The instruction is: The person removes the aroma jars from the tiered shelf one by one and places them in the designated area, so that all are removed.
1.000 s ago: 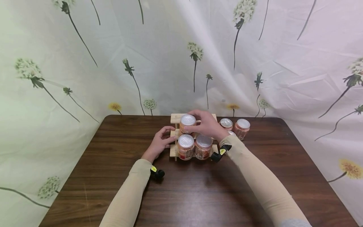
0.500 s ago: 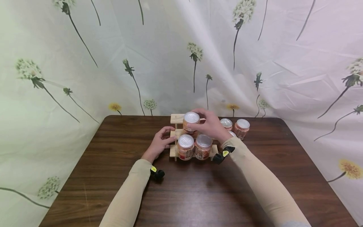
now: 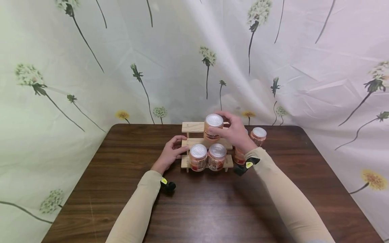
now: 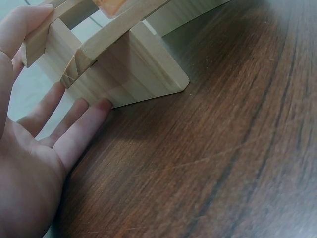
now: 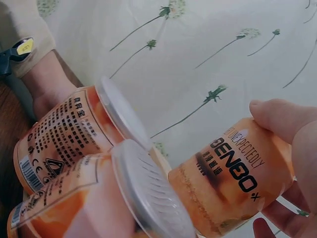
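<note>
My right hand (image 3: 235, 132) grips an orange jar (image 3: 211, 133) with a silvery lid between thumb and fingers. In the right wrist view the held jar (image 5: 228, 173) shows "DENBO" lettering. It appears raised above the middle shelf of a small three-tier wooden rack (image 3: 194, 141). My left hand (image 3: 170, 153) holds the rack's left end; in the left wrist view several fingertips (image 4: 101, 106) touch the side panel (image 4: 133, 72). On the front, lowest shelf stand two similar jars, the left jar (image 3: 198, 158) and the right jar (image 3: 217, 157), side by side.
More jars stand on the table right of the rack: one jar (image 3: 258, 136) at the back, one (image 3: 239, 157) nearer, another partly hidden behind my right hand. The dark wooden table (image 3: 194, 206) reaches back to a dandelion-print curtain (image 3: 176, 67).
My right hand has lifted the jar from the left part of the middle shelf and carried it rightward and upward. The left hand stays at the rack's end.
</note>
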`<state>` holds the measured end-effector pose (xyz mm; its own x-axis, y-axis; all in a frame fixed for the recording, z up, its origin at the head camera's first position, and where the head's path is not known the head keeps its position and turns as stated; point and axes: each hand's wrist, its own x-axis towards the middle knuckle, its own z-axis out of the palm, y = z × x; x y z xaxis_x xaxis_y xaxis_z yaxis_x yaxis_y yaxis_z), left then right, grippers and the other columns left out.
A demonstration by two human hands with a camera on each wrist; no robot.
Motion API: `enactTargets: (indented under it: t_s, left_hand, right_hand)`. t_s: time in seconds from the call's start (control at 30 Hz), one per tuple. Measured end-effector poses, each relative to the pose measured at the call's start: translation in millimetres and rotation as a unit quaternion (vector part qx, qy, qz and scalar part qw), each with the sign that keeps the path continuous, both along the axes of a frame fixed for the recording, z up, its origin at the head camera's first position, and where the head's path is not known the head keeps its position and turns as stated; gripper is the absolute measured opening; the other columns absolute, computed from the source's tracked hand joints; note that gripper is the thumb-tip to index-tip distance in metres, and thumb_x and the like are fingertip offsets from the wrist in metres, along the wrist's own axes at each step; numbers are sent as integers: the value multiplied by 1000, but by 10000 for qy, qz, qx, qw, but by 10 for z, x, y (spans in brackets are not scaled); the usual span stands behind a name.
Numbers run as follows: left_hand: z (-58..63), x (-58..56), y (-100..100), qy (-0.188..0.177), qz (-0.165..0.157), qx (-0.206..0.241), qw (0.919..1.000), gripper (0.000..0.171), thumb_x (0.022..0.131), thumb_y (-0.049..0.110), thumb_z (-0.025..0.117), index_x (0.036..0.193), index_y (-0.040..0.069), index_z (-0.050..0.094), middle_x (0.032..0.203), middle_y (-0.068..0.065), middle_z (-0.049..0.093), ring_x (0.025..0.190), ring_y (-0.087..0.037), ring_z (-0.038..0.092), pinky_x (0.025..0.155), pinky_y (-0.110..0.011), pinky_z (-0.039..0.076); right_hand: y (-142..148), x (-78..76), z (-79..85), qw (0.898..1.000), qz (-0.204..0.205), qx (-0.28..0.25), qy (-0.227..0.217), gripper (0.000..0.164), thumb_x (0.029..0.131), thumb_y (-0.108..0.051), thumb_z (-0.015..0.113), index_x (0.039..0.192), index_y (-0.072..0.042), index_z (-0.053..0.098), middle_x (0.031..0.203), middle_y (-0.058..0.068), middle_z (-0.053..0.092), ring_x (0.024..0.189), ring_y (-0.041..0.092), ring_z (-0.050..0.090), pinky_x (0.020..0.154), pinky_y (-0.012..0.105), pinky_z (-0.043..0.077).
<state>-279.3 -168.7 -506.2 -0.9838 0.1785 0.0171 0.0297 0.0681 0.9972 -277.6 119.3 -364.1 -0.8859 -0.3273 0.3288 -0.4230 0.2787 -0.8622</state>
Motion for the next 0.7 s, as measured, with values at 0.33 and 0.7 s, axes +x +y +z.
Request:
enactTargets:
  t_s: [0.33,0.7]
  left_hand:
    - [9,-10,-11,-1,-9,-43,10000,41,100,23,75,137,18,59,154,-15,48,118,-30,60,79,-38,60]
    - [-2,-19,-14,-45,-51,-69,10000,40,100,24,75,136,18,59,153,-14,48,119,-31,60,79,-38,60]
  right_hand:
    - [202,-3,31,9993,-326,-107,172,54,87,-24,89,135,-13,68,117,9,67,104,23,63,94,45,53]
    - [472,65,23,9963,-763,-202,333,54,85,-20,89,134,-12,68,122,8,67,107,18,64,94,36,52]
